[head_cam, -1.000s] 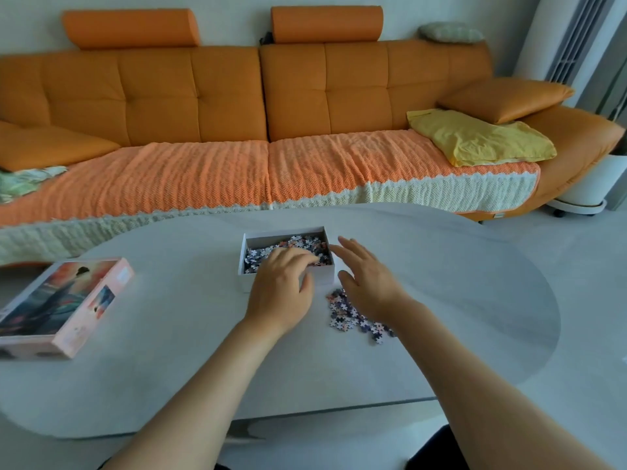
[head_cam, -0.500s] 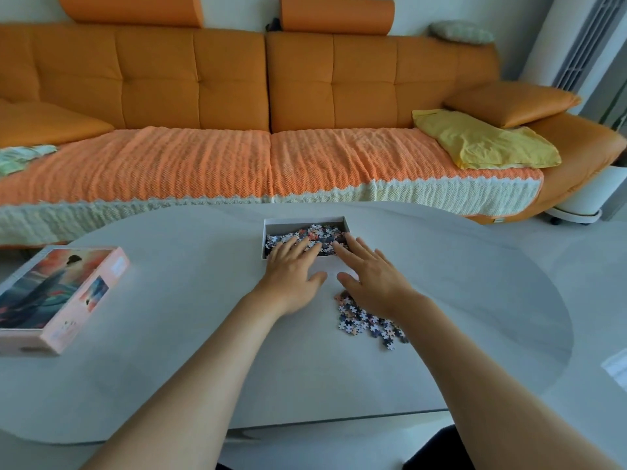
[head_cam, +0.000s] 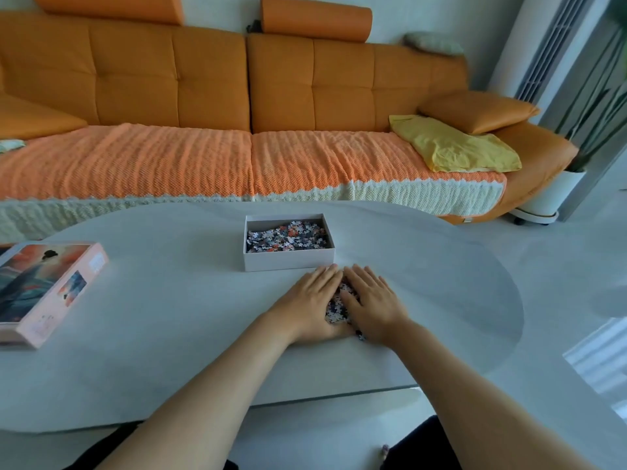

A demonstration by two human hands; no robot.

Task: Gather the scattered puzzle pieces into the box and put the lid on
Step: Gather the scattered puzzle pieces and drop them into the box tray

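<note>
Fingers (head_cam: pixel 325 276) of both hands flank the puzzle pieces (head_cam: pixel 337 305).

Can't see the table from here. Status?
Left hand and right hand cupped around loose pieces, just short of the box. Box open, part full. Lid far left. Nothing in the way.

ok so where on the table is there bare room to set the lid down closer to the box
Bare table lies between the lid and the box, and right of the box. It is crowded just in front, where both hands cup the loose pieces.
</note>
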